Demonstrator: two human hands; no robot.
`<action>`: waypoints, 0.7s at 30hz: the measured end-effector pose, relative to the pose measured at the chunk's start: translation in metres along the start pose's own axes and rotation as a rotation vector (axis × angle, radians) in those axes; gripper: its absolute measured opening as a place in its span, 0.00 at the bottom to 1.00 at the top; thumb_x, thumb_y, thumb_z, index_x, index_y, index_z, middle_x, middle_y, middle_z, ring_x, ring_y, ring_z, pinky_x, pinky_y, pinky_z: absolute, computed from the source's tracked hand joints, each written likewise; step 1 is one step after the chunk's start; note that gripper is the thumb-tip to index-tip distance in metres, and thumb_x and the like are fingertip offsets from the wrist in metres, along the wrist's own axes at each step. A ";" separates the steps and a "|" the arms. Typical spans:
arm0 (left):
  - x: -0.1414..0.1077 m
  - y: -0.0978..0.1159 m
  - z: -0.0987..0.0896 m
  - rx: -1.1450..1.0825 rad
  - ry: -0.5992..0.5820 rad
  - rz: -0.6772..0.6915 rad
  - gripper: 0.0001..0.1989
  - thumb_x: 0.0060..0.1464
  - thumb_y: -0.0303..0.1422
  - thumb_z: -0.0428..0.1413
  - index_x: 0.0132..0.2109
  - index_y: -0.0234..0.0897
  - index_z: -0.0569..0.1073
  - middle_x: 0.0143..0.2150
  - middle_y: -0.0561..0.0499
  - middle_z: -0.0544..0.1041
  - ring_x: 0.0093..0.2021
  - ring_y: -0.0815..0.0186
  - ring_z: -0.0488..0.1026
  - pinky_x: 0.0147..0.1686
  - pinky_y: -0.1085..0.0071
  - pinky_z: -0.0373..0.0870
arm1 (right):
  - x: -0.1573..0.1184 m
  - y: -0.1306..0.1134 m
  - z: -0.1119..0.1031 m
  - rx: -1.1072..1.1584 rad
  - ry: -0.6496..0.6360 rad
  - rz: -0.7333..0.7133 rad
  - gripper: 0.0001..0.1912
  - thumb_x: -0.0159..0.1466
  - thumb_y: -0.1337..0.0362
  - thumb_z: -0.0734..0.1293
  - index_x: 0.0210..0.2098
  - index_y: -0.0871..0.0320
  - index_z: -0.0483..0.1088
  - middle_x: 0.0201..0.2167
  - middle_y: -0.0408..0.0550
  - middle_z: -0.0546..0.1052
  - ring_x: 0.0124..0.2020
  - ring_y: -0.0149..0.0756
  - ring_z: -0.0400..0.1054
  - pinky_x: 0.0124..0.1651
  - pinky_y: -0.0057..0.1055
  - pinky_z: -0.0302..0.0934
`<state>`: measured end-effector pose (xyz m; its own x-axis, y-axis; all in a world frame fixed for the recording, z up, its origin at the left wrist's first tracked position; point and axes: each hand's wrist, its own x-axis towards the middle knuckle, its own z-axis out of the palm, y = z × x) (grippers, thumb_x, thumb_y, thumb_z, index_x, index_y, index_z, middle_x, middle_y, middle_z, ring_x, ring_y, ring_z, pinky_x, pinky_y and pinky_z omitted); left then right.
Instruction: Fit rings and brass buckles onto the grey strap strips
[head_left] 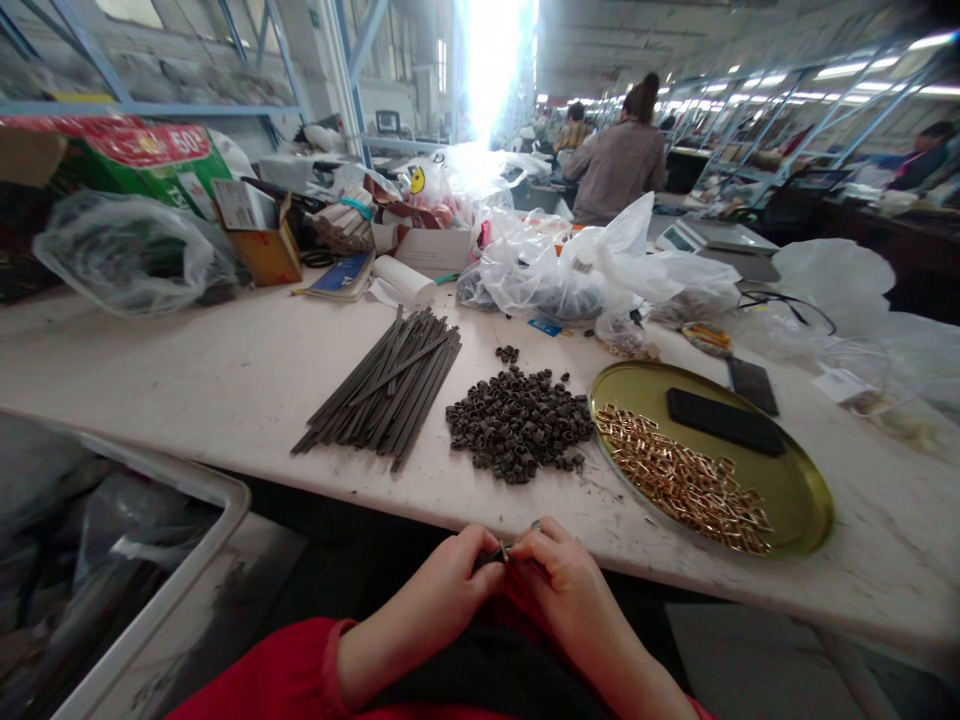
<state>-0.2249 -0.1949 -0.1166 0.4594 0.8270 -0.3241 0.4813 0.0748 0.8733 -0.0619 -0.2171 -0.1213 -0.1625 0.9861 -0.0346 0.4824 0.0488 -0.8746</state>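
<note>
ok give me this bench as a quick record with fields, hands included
left hand: pinching a small piece, details too small to tell
right hand: fingers at the same piece
hands' place: in front of the table edge
left pile: dark flat strips
middle pile: small dark loops
round tray: gold-coloured metal links, black block
behind: clear plastic bags
</note>
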 end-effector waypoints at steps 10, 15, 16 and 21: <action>-0.006 0.009 0.002 -0.035 0.031 -0.017 0.05 0.50 0.33 0.52 0.32 0.35 0.67 0.30 0.53 0.72 0.32 0.65 0.67 0.33 0.71 0.60 | -0.007 0.005 0.002 0.212 0.099 0.103 0.01 0.57 0.66 0.66 0.29 0.55 0.70 0.26 0.42 0.72 0.30 0.37 0.67 0.35 0.32 0.61; -0.004 0.005 0.004 -0.157 0.100 0.001 0.09 0.51 0.37 0.51 0.33 0.34 0.67 0.30 0.52 0.71 0.32 0.65 0.67 0.34 0.71 0.62 | -0.010 0.005 0.009 0.082 0.142 -0.051 0.06 0.60 0.66 0.63 0.33 0.54 0.73 0.32 0.47 0.74 0.36 0.40 0.68 0.41 0.35 0.62; -0.003 0.003 0.004 -0.185 0.108 0.013 0.09 0.52 0.37 0.51 0.33 0.34 0.67 0.30 0.52 0.71 0.32 0.65 0.66 0.34 0.71 0.62 | -0.011 0.005 0.011 0.062 0.152 -0.082 0.09 0.60 0.66 0.63 0.38 0.54 0.73 0.35 0.49 0.75 0.39 0.40 0.68 0.44 0.36 0.62; -0.003 -0.001 0.009 -0.272 0.105 0.034 0.14 0.57 0.42 0.45 0.31 0.35 0.64 0.23 0.56 0.65 0.24 0.70 0.61 0.25 0.74 0.59 | -0.013 0.003 0.012 -0.003 0.198 -0.114 0.13 0.62 0.67 0.60 0.42 0.54 0.73 0.39 0.52 0.76 0.41 0.42 0.70 0.46 0.37 0.64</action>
<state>-0.2203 -0.2024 -0.1197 0.3850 0.8839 -0.2656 0.2425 0.1808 0.9532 -0.0685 -0.2312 -0.1296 -0.0443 0.9860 0.1607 0.4735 0.1624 -0.8657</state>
